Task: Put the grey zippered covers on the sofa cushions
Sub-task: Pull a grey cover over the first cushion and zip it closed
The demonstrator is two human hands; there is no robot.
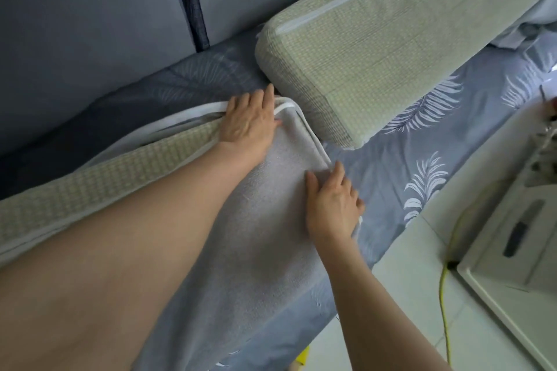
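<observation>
Two cushions are showing. One is lying under both hands, half inside the single grey cover, with its checked green side still bare just left of the left hand. That hand is resting flat on the cover's far corner with its fingers straight, pressing beside the white edging. The right hand is gripping the cover's near side, thumb on top and fingers curling over the edge. The second cushion, with no cover, is lying just beyond the left hand's fingertips, crowding that corner. Both are sitting on a leaf-print sheet, which is spreading out to the right of the right hand. Two sofa backs are rising beyond the left hand. One yellow cord is trailing over the floor right of the right forearm.
</observation>
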